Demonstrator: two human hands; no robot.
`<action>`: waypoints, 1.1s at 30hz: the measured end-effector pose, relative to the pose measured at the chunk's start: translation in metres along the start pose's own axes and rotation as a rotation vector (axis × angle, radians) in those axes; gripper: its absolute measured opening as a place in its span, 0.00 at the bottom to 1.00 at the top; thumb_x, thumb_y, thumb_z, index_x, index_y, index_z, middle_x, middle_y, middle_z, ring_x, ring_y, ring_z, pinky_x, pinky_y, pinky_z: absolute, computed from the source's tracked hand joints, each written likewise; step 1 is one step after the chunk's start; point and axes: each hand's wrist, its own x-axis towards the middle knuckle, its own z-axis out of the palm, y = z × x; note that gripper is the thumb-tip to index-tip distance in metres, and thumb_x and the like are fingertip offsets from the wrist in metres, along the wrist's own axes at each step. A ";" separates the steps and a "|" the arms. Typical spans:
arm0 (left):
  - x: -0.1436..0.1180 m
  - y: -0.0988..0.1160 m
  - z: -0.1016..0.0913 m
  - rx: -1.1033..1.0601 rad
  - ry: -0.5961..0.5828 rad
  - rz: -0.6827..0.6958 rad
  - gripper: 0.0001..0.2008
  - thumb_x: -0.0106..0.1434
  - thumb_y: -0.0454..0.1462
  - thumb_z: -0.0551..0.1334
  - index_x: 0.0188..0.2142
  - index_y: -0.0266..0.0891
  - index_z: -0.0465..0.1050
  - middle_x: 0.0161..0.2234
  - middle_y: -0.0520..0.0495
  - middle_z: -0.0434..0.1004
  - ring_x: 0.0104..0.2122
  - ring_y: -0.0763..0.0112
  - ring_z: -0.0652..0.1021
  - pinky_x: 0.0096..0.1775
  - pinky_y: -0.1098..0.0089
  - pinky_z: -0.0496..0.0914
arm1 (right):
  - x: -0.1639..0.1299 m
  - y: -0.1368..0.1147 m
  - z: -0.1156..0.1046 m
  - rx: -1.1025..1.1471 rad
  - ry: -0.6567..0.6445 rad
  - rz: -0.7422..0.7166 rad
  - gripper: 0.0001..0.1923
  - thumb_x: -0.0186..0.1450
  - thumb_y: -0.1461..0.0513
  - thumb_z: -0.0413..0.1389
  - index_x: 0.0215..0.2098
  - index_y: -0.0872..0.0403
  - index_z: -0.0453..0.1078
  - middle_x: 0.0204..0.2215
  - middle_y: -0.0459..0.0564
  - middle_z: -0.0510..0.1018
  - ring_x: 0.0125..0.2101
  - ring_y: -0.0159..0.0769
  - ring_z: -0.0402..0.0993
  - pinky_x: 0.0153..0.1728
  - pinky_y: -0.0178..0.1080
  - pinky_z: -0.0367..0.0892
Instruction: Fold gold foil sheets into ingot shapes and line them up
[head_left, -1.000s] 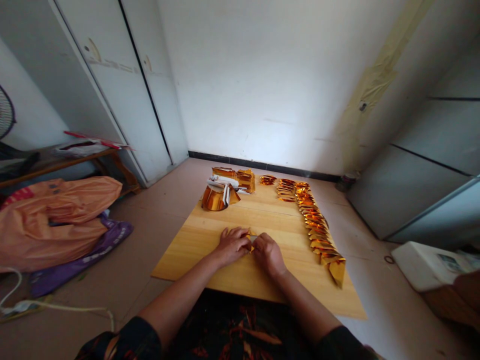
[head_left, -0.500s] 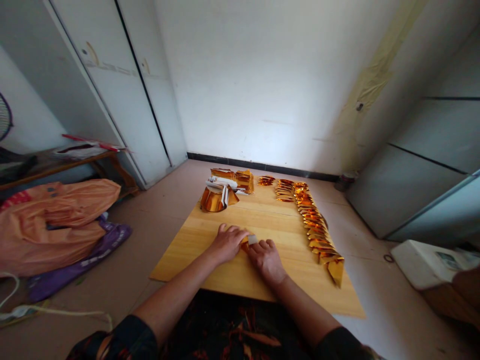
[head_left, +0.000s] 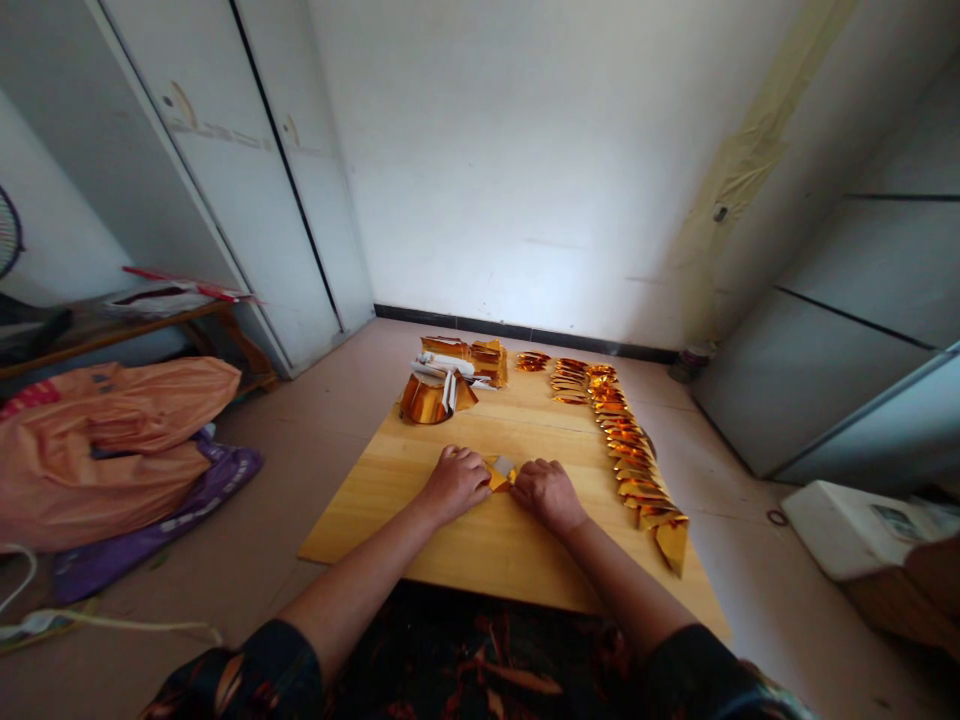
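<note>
I have both hands down on the wooden counter [head_left: 465, 545], low and near the middle of the view. My left hand [head_left: 456, 483] sits at about 9 o'clock of a small gold foil piece [head_left: 499, 473], fingers curled narrow and pinching its left edge. My right hand [head_left: 549, 492] sits at 3 o'clock of the same piece, fingers bent close and pressing on its right edge. The foil piece lies flat on the counter between the two hands, showing a gold face and a small pale silver patch at its top.

At 2 o'clock from my hands a long row of folded gold pieces [head_left: 630, 455] runs along the right edge of the counter, overlapping one another. At 12 o'clock, toward the far edge, stands a stack of gold foil sheets [head_left: 450, 375]. Well off at 9 o'clock an orange bag [head_left: 112, 440] lies on the floor.
</note>
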 end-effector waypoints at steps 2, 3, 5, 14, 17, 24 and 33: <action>0.000 0.001 0.003 -0.012 0.012 0.007 0.07 0.62 0.39 0.58 0.35 0.42 0.74 0.34 0.46 0.73 0.39 0.64 0.70 0.44 0.62 0.61 | -0.002 -0.007 0.005 0.016 0.040 0.102 0.10 0.66 0.59 0.52 0.30 0.53 0.73 0.31 0.49 0.75 0.35 0.33 0.66 0.33 0.35 0.52; -0.001 0.001 0.004 -0.018 0.019 0.015 0.07 0.62 0.39 0.58 0.35 0.42 0.74 0.34 0.47 0.72 0.39 0.65 0.70 0.43 0.64 0.62 | -0.003 -0.010 0.007 0.028 0.061 0.151 0.10 0.66 0.59 0.52 0.30 0.53 0.72 0.32 0.49 0.75 0.35 0.33 0.66 0.33 0.35 0.52; -0.002 0.002 0.004 -0.027 0.029 0.026 0.06 0.62 0.38 0.58 0.36 0.42 0.73 0.34 0.47 0.72 0.38 0.66 0.71 0.42 0.65 0.63 | -0.004 -0.014 0.010 0.057 0.092 0.232 0.08 0.65 0.60 0.53 0.30 0.52 0.72 0.32 0.48 0.75 0.36 0.34 0.67 0.33 0.35 0.53; -0.003 -0.004 0.005 -0.082 0.033 0.006 0.06 0.59 0.36 0.59 0.37 0.41 0.71 0.35 0.47 0.72 0.39 0.66 0.72 0.42 0.67 0.65 | 0.006 -0.025 0.011 0.137 0.086 0.319 0.07 0.65 0.65 0.50 0.35 0.51 0.70 0.31 0.47 0.76 0.35 0.35 0.69 0.34 0.35 0.53; -0.002 -0.005 0.005 -0.078 0.020 0.007 0.06 0.60 0.37 0.59 0.37 0.41 0.71 0.35 0.48 0.72 0.38 0.67 0.72 0.41 0.67 0.65 | 0.006 -0.024 0.012 0.131 0.106 0.353 0.07 0.64 0.66 0.51 0.39 0.52 0.69 0.29 0.47 0.76 0.32 0.34 0.69 0.33 0.35 0.52; -0.001 -0.004 0.004 -0.034 0.013 0.015 0.05 0.60 0.36 0.59 0.36 0.41 0.71 0.35 0.48 0.72 0.37 0.67 0.72 0.42 0.66 0.65 | 0.000 -0.023 0.014 0.047 0.085 0.173 0.10 0.68 0.62 0.49 0.34 0.51 0.72 0.31 0.49 0.75 0.35 0.35 0.67 0.34 0.36 0.52; -0.003 -0.012 0.003 -0.096 0.071 0.018 0.11 0.59 0.32 0.58 0.42 0.41 0.70 0.47 0.46 0.72 0.45 0.66 0.72 0.46 0.64 0.64 | -0.008 -0.016 0.008 -0.093 0.056 -0.027 0.08 0.68 0.62 0.49 0.40 0.51 0.70 0.35 0.49 0.75 0.38 0.37 0.65 0.39 0.40 0.51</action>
